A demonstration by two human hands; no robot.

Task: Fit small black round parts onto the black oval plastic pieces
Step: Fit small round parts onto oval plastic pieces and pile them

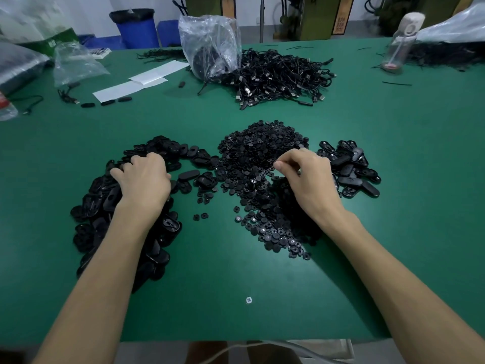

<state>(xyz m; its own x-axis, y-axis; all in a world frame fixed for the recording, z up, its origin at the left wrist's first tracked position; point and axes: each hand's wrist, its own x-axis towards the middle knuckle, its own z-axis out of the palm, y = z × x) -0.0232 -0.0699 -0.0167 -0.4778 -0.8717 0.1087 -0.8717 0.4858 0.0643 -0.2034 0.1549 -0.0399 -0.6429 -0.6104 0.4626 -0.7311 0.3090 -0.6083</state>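
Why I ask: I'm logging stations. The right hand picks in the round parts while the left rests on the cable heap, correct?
No. The head view shows the left hand on the oval pieces, not the cable heap; the rest holds.

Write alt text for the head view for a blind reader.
A person's left hand reaches into a pile of black oval pieces while the right hand, fingertips pinched together, is at a heap of small black round parts on a green table. Tangled black cables and a plastic bag lie behind.
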